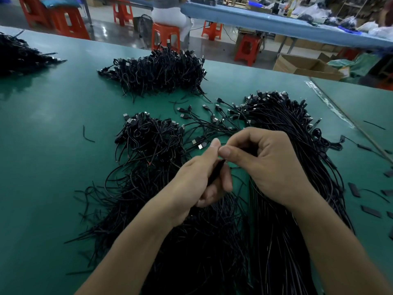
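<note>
Left hand, centre frame: fingers curled around a black tube, gripping it. The tube is tilted, upper end toward the right hand, lower end hidden in the left palm. Left forefinger is stretched up, tip touching the right thumb.

Right hand, just right of centre: fingers curled in, thumb and forefinger pinching the tube's upper end. The contact spot is tiny, so I cannot tell the exact grip. A thin wire shows just below the right thumb and runs under the right palm. Both hands hover above the cables, touching each other at the fingertips.

The green table fills most of the frame.
- Big cable bundle, right of centre, strands lying roughly parallel down to the bottom edge, USB plugs at its top end.
- Tangled pile, left of centre, just beside the left hand, loose ends spreading toward the lower frame.
- Scattered cables with USB plugs, between those 2, above the hands.
- Far pile, upper centre, well apart from the hands.
- Another pile, upper left edge, partly cut off.
- Short black sleeves lie flat at the right edge.
- Stray wire bit lies alone at mid left.

Background, top of the frame: orange stools, a seated person on 1 of them, a blue table, a cardboard box.
</note>
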Available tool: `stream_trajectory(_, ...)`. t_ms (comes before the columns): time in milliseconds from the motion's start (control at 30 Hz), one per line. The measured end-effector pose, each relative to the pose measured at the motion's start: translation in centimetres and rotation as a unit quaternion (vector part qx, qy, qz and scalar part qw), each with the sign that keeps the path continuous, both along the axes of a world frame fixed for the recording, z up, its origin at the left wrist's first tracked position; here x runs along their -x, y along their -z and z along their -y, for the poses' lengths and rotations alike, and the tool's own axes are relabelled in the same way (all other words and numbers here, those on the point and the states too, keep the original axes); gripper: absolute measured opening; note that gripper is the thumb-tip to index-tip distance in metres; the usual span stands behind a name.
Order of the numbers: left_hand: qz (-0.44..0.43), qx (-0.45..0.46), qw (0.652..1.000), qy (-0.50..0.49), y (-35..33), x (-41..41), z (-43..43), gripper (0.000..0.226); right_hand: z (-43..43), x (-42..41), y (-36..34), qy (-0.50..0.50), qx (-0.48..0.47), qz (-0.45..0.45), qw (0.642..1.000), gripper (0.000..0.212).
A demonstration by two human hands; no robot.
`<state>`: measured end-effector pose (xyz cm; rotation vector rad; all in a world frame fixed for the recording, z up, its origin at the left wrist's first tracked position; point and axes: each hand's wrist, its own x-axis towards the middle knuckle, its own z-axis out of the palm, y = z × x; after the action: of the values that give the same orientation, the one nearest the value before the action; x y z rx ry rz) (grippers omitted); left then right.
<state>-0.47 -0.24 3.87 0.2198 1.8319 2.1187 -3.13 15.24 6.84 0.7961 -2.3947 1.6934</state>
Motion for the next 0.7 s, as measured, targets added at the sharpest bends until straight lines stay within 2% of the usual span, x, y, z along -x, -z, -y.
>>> stream_trajectory(133,0.019,-0.125,0.992,0.022,-0.4,0.1,0.4,0.057,0.1,0.1,0.3,0.043,-0.004,0.005,0.999,0.016)
stream_trajectory(267,-0.013,-0.278,0.958,0.068,-0.7,0.2,1.3,0.047,-0.3,-0.1,0.7,0.043,-0.048,0.051,0.997,0.032)
stream_trajectory(367,-0.022,-0.345,0.937,0.048,-1.0,0.1,1.2,0.04,-0.1,-0.8,1.2,0.032,-0.068,0.059,0.995,0.04)
stream_trajectory(467,-0.017,-0.397,0.918,-0.005,-0.6,0.4,0.5,0.041,0.6,-1.7,1.4,0.023,-0.135,0.065,0.988,0.037)
stream_trajectory(567,-0.075,-0.333,0.933,-0.113,0.3,0.9,-0.2,0.041,1.1,-2.1,1.6,0.01,-0.203,0.051,0.978,0.038)
stream_trajectory(700,-0.215,-0.137,0.937,-0.239,2.0,1.4,-0.8,0.032,0.7,-2.1,1.7,0.002,-0.264,0.085,0.961,0.03)
